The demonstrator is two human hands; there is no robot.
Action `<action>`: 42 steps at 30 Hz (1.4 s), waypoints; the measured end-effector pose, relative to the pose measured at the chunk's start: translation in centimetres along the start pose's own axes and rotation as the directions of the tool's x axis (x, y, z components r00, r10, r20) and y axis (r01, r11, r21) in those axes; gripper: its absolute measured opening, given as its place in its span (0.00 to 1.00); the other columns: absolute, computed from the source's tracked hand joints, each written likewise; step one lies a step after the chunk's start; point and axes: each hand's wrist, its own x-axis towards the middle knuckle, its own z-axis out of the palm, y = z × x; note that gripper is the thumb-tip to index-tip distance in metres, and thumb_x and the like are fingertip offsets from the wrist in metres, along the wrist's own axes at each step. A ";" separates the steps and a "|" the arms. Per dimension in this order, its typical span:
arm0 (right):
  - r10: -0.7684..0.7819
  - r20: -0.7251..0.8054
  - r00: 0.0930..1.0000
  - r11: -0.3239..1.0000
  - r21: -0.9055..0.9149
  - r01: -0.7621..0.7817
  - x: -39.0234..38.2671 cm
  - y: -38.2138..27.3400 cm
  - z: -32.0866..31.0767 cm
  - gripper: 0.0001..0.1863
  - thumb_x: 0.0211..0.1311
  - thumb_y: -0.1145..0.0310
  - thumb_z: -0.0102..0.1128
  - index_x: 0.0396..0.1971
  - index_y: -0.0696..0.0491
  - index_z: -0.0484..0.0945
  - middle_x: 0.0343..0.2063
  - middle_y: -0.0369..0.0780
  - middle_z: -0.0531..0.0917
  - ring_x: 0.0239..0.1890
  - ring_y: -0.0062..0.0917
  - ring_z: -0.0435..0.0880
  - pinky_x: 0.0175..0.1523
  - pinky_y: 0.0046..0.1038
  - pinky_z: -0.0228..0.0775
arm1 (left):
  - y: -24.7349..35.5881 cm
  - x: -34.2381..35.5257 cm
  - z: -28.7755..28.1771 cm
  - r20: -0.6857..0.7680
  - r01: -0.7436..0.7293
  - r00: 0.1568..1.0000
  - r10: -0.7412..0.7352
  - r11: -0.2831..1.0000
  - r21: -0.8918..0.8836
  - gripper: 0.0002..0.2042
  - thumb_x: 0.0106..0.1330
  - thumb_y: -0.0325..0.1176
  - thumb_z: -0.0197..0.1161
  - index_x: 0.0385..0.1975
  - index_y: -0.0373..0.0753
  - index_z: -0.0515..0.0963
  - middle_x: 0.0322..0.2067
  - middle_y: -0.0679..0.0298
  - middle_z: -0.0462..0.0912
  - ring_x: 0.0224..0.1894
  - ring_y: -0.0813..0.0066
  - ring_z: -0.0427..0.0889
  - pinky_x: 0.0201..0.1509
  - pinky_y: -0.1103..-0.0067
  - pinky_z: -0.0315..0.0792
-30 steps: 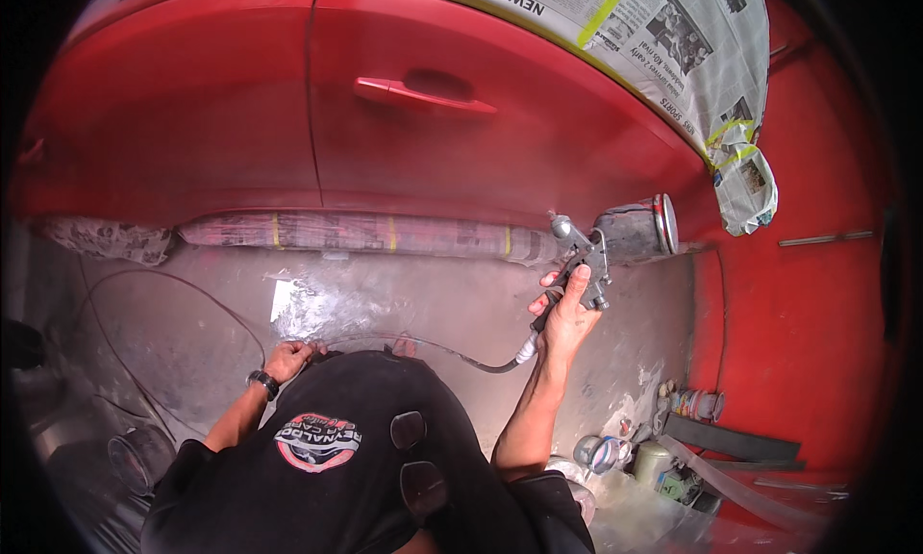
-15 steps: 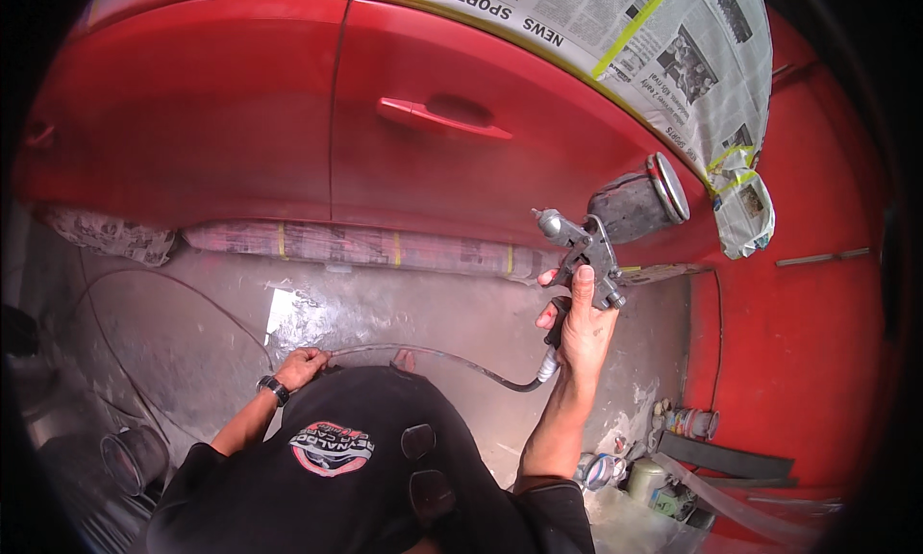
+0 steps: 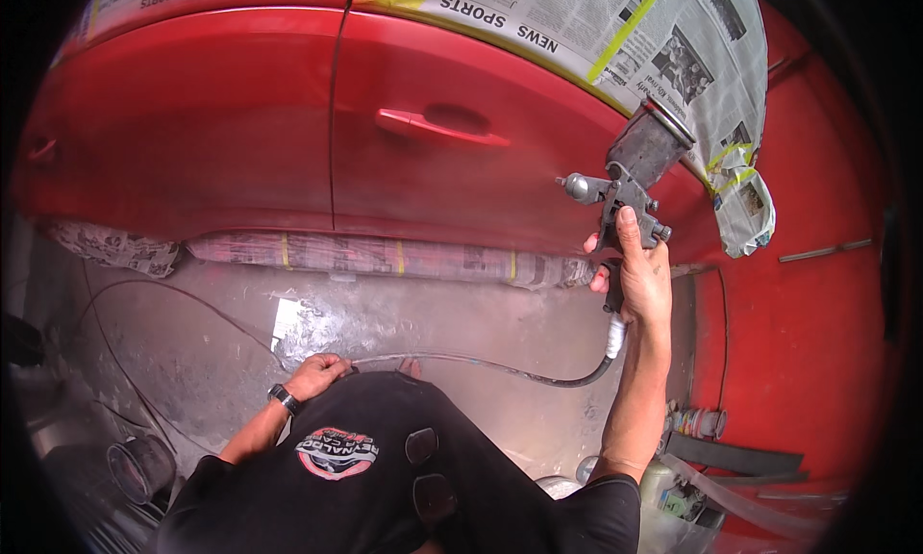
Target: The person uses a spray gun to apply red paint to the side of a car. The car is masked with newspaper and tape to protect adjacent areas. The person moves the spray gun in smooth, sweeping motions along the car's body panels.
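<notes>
Spray gun [image 3: 617, 196] sits right of centre, gripped in my right hand [image 3: 644, 277]; my left hand [image 3: 319, 375] pinches the hose [image 3: 565, 382]. Both doors [image 3: 423, 184] look red; how much is left, I can't tell.

The spray gun [image 3: 625, 190] is grey, the door [image 3: 461, 184] red.

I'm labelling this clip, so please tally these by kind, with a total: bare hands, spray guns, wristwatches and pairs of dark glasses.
Hands: 2, left hand and right hand
Spray gun: 1
Wristwatch: 1
Dark glasses: 1 pair
Total: 5
</notes>
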 end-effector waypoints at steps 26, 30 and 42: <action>-0.016 -0.415 0.909 0.999 0.021 0.028 -3.5 5.3 -1.6 0.24 0.70 0.48 0.56 0.40 0.59 0.76 0.22 0.38 0.80 0.10 0.17 0.73 0.13 0.18 0.60 | -1.8 0.4 -1.3 0.005 0.058 0.998 -0.058 0.997 0.055 0.16 0.71 0.44 0.59 0.32 0.37 0.83 0.28 0.71 0.82 0.32 0.85 0.75 0.39 0.82 0.70; -0.046 -0.236 0.971 0.995 0.078 0.066 -4.8 2.7 3.5 0.22 0.70 0.51 0.57 0.42 0.59 0.76 0.24 0.38 0.81 0.12 0.16 0.74 0.17 0.18 0.63 | -2.6 0.8 -2.1 -0.070 -0.022 0.997 0.027 0.998 0.063 0.20 0.68 0.49 0.60 0.23 0.39 0.80 0.19 0.72 0.75 0.24 0.82 0.70 0.31 0.79 0.66; 0.016 -0.273 0.962 0.989 0.144 0.025 -4.8 5.7 0.0 0.23 0.71 0.50 0.55 0.42 0.59 0.77 0.23 0.38 0.81 0.11 0.16 0.74 0.16 0.17 0.62 | 3.3 -2.2 -1.5 -0.052 0.135 0.990 -0.129 0.982 0.132 0.18 0.70 0.49 0.59 0.29 0.40 0.83 0.24 0.73 0.79 0.27 0.86 0.72 0.33 0.82 0.68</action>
